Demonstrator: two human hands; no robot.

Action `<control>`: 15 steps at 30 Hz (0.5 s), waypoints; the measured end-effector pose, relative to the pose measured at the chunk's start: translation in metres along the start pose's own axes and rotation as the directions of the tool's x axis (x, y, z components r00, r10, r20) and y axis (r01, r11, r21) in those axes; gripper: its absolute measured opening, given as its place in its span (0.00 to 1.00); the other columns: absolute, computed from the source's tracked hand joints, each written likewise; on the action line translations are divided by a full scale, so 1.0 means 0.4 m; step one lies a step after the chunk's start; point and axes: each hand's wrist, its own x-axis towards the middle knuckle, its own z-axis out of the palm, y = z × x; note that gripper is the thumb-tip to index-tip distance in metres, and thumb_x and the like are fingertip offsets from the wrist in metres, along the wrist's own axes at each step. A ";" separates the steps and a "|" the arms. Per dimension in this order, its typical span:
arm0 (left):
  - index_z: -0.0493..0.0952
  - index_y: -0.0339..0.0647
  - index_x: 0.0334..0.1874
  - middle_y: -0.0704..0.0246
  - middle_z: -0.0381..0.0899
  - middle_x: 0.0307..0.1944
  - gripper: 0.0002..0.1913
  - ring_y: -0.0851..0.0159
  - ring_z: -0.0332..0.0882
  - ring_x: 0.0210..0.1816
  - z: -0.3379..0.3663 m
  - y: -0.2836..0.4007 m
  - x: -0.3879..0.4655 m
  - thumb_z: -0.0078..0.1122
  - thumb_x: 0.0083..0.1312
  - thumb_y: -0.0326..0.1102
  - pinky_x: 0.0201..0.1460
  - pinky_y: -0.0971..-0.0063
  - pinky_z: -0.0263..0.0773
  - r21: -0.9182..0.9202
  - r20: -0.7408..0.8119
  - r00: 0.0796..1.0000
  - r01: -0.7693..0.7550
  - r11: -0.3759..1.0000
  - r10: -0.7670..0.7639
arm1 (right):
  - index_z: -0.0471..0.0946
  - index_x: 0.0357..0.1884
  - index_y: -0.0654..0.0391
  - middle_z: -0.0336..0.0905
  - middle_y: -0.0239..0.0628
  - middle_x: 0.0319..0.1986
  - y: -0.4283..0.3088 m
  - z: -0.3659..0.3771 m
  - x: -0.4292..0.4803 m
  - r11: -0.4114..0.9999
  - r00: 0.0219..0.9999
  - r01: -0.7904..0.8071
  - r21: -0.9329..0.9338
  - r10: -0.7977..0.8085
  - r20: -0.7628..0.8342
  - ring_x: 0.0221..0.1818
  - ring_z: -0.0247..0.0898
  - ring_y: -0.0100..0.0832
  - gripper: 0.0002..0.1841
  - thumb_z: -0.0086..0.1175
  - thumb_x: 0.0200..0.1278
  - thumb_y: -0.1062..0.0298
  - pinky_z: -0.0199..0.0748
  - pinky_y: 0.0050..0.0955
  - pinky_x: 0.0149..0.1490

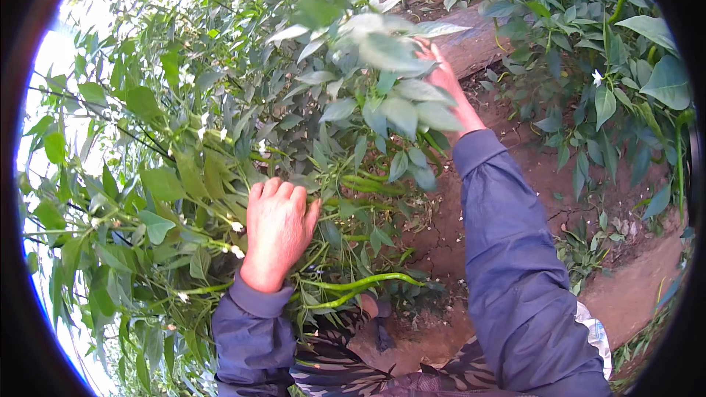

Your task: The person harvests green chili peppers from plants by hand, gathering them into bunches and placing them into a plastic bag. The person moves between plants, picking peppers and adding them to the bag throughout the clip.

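Observation:
My left hand (280,224) reaches into the pepper plants, back of the hand up, its fingertips hidden among leaves and stems. Beyond its thumb, several green chili peppers (370,184) hang on the plant. Closer to my body, long, curved green peppers (364,283) stick out to the right of my left wrist. My right hand (438,69) is stretched farther forward at the right side of the same plants. Blurred leaves (386,49) cover much of it, so what its fingers touch is hidden.
Brown soil (441,242) forms a furrow between the plants and another row of pepper plants (595,82) with white flowers at the right. Thin dark stems or lines cross the foliage at the left. Part of a white bag (597,333) shows beside my right sleeve.

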 end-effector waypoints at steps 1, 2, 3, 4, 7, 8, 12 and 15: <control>0.78 0.41 0.30 0.64 0.78 0.31 0.12 0.55 0.76 0.43 -0.002 0.001 0.001 0.70 0.60 0.40 0.52 0.60 0.68 -0.009 0.010 1.000 0.011 1.000 -0.011 | 0.66 0.72 0.60 0.78 0.44 0.59 -0.002 0.004 0.005 0.991 0.990 -0.134 0.020 0.133 0.053 0.58 0.75 0.32 0.28 0.53 0.79 0.54 0.72 0.32 0.64; 0.78 0.40 0.30 0.63 0.77 0.31 0.11 0.54 0.76 0.44 -0.003 0.003 -0.001 0.70 0.60 0.39 0.52 0.59 0.68 -0.018 0.015 1.000 0.017 1.000 -0.017 | 0.66 0.72 0.61 0.79 0.43 0.58 -0.001 0.017 0.003 0.986 0.980 -0.156 0.063 0.147 0.133 0.57 0.76 0.32 0.28 0.57 0.76 0.60 0.73 0.31 0.63; 0.78 0.40 0.31 0.63 0.77 0.31 0.11 0.54 0.76 0.44 -0.004 0.004 -0.001 0.70 0.60 0.38 0.52 0.59 0.69 -0.028 0.005 1.000 0.011 1.000 -0.011 | 0.66 0.72 0.61 0.79 0.42 0.57 -0.004 0.030 -0.003 0.973 0.965 -0.220 0.073 0.206 0.163 0.55 0.77 0.32 0.30 0.60 0.72 0.67 0.73 0.30 0.62; 0.79 0.40 0.33 0.63 0.78 0.32 0.11 0.54 0.76 0.46 -0.004 0.005 -0.004 0.70 0.60 0.38 0.53 0.59 0.69 -0.015 0.052 0.998 0.031 0.999 -0.030 | 0.64 0.73 0.62 0.80 0.43 0.57 -0.010 0.046 -0.014 0.978 0.951 -0.197 -0.067 0.208 0.231 0.56 0.78 0.32 0.31 0.60 0.71 0.66 0.74 0.30 0.62; 0.79 0.39 0.35 0.62 0.79 0.33 0.12 0.52 0.77 0.46 -0.001 0.002 -0.008 0.71 0.60 0.39 0.54 0.57 0.69 -0.021 -0.002 1.000 0.011 1.000 -0.012 | 0.59 0.75 0.64 0.81 0.46 0.57 -0.017 0.143 -0.080 0.904 0.921 -0.041 -0.426 0.200 0.335 0.56 0.79 0.34 0.36 0.60 0.69 0.65 0.75 0.32 0.61; 0.80 0.38 0.36 0.61 0.79 0.34 0.12 0.52 0.77 0.46 -0.001 -0.001 -0.008 0.71 0.60 0.39 0.54 0.57 0.70 -0.028 -0.022 1.000 0.009 1.000 -0.010 | 0.58 0.75 0.65 0.82 0.47 0.57 -0.019 0.186 -0.107 0.842 0.914 0.023 -0.538 0.201 0.354 0.56 0.80 0.34 0.38 0.60 0.68 0.65 0.76 0.32 0.61; 0.80 0.36 0.41 0.56 0.81 0.38 0.14 0.49 0.78 0.47 -0.031 -0.012 -0.008 0.72 0.60 0.38 0.56 0.55 0.71 -0.123 -0.011 0.999 -0.047 0.991 0.046 | 0.56 0.74 0.69 0.75 0.61 0.60 -0.005 0.335 -0.231 0.680 0.910 0.141 -0.720 0.197 0.365 0.61 0.74 0.56 0.39 0.51 0.73 0.49 0.69 0.47 0.67; 0.81 0.34 0.43 0.54 0.83 0.39 0.12 0.48 0.80 0.44 -0.073 0.007 -0.002 0.71 0.63 0.34 0.51 0.57 0.74 -0.301 0.005 1.000 -0.014 0.954 0.016 | 0.55 0.75 0.69 0.76 0.56 0.56 0.040 0.412 -0.303 0.623 0.950 0.223 -0.750 0.034 0.311 0.62 0.71 0.52 0.42 0.56 0.68 0.53 0.62 0.49 0.70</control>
